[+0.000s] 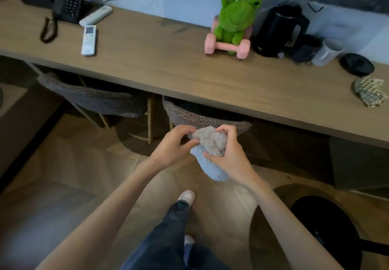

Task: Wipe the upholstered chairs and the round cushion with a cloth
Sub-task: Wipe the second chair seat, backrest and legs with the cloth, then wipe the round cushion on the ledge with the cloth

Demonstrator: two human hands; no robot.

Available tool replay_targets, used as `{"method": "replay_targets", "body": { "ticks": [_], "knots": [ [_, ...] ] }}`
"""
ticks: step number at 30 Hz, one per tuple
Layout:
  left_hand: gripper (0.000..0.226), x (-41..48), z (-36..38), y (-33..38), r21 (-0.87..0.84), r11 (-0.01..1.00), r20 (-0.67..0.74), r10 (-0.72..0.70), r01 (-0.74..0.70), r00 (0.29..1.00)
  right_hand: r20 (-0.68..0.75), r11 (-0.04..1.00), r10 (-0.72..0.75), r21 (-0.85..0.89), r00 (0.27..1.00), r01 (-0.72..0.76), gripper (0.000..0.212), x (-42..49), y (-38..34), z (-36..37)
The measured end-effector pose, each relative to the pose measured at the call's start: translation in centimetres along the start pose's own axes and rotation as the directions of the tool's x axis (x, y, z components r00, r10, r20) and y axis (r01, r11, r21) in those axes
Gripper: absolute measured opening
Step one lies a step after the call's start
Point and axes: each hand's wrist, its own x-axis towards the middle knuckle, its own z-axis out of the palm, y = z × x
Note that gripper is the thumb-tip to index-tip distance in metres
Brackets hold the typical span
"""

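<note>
L hand (170, 148), R hand (230, 159): fingers (228, 130) curled, gripping bunched cloth (210, 141).

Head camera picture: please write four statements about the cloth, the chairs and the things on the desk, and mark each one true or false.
1. The left hand and the right hand both hold the cloth. True.
2. The left chair and the right chair stand pushed under the desk. True.
3. The frog toy lies on the floor. False: it sits on the desk, behind a pink dumbbell.
4. The kettle is white. False: it is black.
</note>
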Motion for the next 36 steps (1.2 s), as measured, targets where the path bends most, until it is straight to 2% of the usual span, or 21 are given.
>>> {"method": "replay_targets", "body": {
  "ticks": [3, 6, 8, 11, 16, 18, 20, 23, 26, 30, 32, 36],
  "knots": [
    [0.014, -4.6, -0.2, 0.9, -0.106, 0.991, -0.12, -0.095, 0.083, 0.988, 0.07, 0.999, -0.003, 0.05, 0.998, -0.001, 0.075, -3.2, -1.8, 0.9],
    [0.011, -9.5, -1.0, 0.6, -0.213, 0.973, -0.233, -0.142, 0.092, 0.962, 0.245, 0.994, 0.034, 0.097, 0.969, -0.059, 0.078, -5.5, -3.3, 2.5],
    [0.013, -12.5, -2.1, 0.0, -0.225, 0.971, -0.31, -0.153, 0.084, 0.938, 0.319, 0.999, -0.009, 0.053, 0.948, -0.008, 0.06, -6.5, -4.2, 4.2],
    [0.022, -16.1, -3.9, -0.9, -0.219, 0.97, -0.394, -0.184, 0.102, 0.901, 0.331, 0.993, -0.097, 0.09, 0.939, 0.071, 0.031, -7.1, -5.8, 7.1],
    [0.022, -20.8, -7.1, -2.7, -0.221, 0.968, -0.525, -0.218, 0.116, 0.822, 0.326, 0.987, -0.162, 0.06, 0.931, 0.15, 0.027, -6.3, -9.5, 12.2],
    [0.022, -22.9, -8.9, -3.7, -0.216, 0.969, -0.571, -0.223, 0.117, 0.79, 0.355, 0.985, -0.163, 0.104, 0.92, 0.135, 0.022, -5.4, -11.5, 14.6],
    [0.018, -25.0, -11.0, -5.1, -0.242, 0.963, -0.611, -0.247, 0.119, 0.752, 0.41, 0.987, -0.161, 0.078, 0.898, 0.142, 0.018, -4.2, -13.4, 17.2],
    [0.012, -28.0, -14.6, -8.3, -0.222, 0.962, -0.661, -0.269, 0.16, 0.701, 0.505, 0.973, -0.169, -0.051, 0.846, 0.225, 0.021, -2.0, -16.2, 21.6],
    [0.015, -30.4, -18.4, -12.3, -0.13, 0.95, -0.665, -0.296, 0.283, 0.686, 0.564, 0.912, -0.189, -0.203, 0.804, 0.357, 0.027, 0.5, -19.0, 26.5],
    [0.009, -32.5, -24.1, -18.2, -0.026, 0.91, -0.667, -0.324, 0.413, 0.671, 0.7, 0.872, -0.152, -0.237, 0.697, 0.428, 0.04, 3.8, -23.0, 33.2],
    [0.007, -33.2, -27.3, -21.0, -0.082, 0.904, -0.677, -0.359, 0.419, 0.642, 0.727, 0.868, -0.146, -0.232, 0.671, 0.439, 0.037, 5.7, -24.9, 36.5],
    [0.004, -34.1, -33.7, -25.7, -0.133, 0.894, -0.692, -0.392, 0.427, 0.606, 0.726, 0.822, -0.166, -0.272, 0.667, 0.5, 0.018, 9.9, -27.8, 42.8]
  ]
}}
